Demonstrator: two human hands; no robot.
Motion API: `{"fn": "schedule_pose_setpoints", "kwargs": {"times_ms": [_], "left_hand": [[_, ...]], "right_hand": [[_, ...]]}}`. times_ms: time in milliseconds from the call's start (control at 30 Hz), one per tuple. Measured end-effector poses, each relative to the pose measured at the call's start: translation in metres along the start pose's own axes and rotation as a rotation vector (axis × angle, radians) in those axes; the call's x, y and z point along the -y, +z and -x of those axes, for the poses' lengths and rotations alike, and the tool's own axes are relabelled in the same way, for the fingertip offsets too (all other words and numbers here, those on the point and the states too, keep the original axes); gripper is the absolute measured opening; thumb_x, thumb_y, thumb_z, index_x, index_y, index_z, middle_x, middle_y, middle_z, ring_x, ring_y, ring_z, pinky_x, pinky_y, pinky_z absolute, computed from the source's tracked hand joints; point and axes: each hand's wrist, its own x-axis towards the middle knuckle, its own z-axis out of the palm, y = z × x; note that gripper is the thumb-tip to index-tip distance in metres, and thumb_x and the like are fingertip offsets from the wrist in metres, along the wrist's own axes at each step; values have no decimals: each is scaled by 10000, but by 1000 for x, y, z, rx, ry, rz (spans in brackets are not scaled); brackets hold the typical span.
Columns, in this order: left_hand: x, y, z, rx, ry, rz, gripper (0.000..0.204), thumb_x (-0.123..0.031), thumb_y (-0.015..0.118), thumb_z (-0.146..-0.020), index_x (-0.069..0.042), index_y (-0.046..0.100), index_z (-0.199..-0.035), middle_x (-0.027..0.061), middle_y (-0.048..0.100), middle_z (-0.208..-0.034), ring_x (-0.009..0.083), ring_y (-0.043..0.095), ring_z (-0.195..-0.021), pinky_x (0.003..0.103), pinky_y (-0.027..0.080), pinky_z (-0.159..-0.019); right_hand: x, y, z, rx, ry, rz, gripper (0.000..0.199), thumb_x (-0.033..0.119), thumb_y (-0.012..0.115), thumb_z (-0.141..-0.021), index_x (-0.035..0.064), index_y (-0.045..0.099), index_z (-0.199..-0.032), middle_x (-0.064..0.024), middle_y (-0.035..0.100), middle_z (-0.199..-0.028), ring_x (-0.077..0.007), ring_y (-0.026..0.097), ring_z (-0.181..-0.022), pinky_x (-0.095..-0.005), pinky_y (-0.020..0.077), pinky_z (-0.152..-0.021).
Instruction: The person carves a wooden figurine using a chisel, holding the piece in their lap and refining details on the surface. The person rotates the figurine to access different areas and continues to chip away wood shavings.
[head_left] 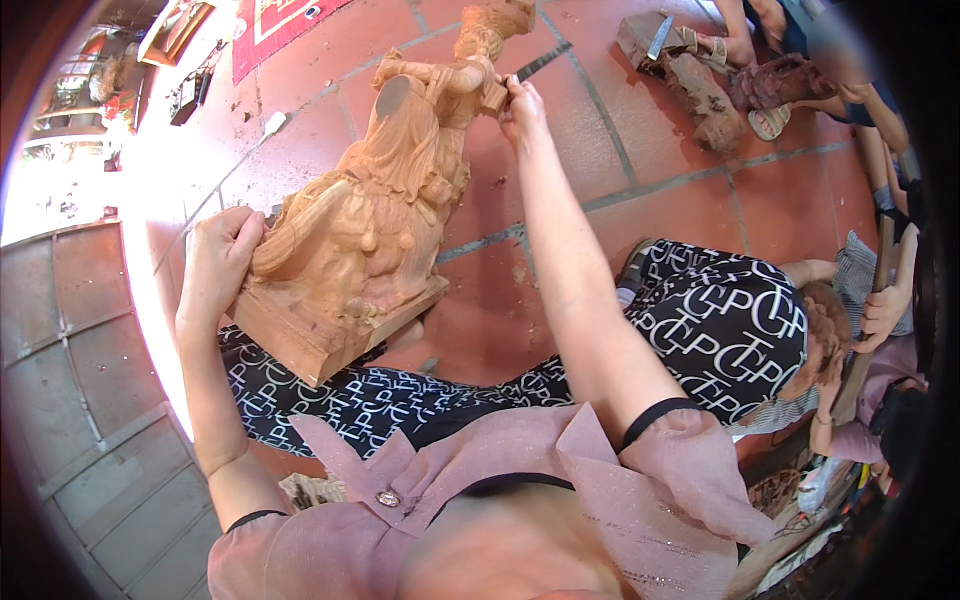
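A carved light-brown wooden statue (375,225) leans across my lap, its square base (300,335) nearest me and its narrow top pointing away. At the base's left side, my left hand (222,255) is closed on the carving's edge, its fingertips partly hidden behind the wood. My right hand (522,110) pinches a thin, dark, flat strip (545,62) like a file, beside the upper figure's arm. The strip's lower part is hidden by the fingers and the wood, so I cannot tell whether it touches the carving.
Red floor tiles (600,190) lie beyond my patterned trousers (715,330). Rough dark wood pieces (705,105) rest at the upper right near another person's sandalled feet. Farther right, other hands (882,312) hold a long wooden piece. A red mat (285,30) lies at the top left.
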Motion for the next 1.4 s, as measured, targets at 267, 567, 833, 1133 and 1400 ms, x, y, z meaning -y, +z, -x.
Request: {"fn": "schedule_pose_setpoints", "kwargs": {"times_ms": [267, 567, 833, 1133, 1400], "left_hand": [[30, 5, -20, 91, 14, -15, 317, -224, 542, -867, 54, 567, -716, 112, 512, -560, 140, 497, -517, 313, 409, -543], [17, -9, -55, 151, 255, -163, 178, -165, 588, -852, -18, 627, -943, 79, 619, -794, 143, 568, -653, 260, 464, -600], [-119, 8, -66, -92, 808, -213, 358, -231, 620, -858, -112, 603, -1195, 51, 584, -1057, 139, 557, -909, 260, 440, -733], [-152, 47, -114, 623, 401, 182, 254, -167, 664, -843, -33, 633, -1057, -35, 600, -785, 51, 555, -711, 211, 456, -637], [-157, 77, -147, 645, 372, -21, 247, -245, 678, -799, -19, 668, -899, 60, 648, -757, 118, 591, -735, 305, 462, -686]], "right_hand": [[23, -14, -2, -56, -187, 402, 92, 121, 488, -938, 35, 518, -952, -98, 664, -810, -183, 659, -672, -308, 524, -592], [106, -8, 65, 418, -426, 940, 179, 120, 629, -861, 52, 634, -1026, -19, 645, -801, -66, 600, -679, -189, 492, -602], [115, 63, 144, 745, -565, 894, 86, 101, 674, -764, 22, 676, -729, 1, 613, -653, -63, 538, -633, -251, 432, -574], [88, 55, 159, 611, -219, 380, 249, 136, 697, -810, 16, 613, -1011, -51, 642, -785, -92, 607, -643, -208, 499, -566], [29, 65, 167, 630, 150, 254, 241, 104, 724, -795, -38, 589, -936, -114, 637, -767, -192, 669, -659, -266, 575, -558]]}}
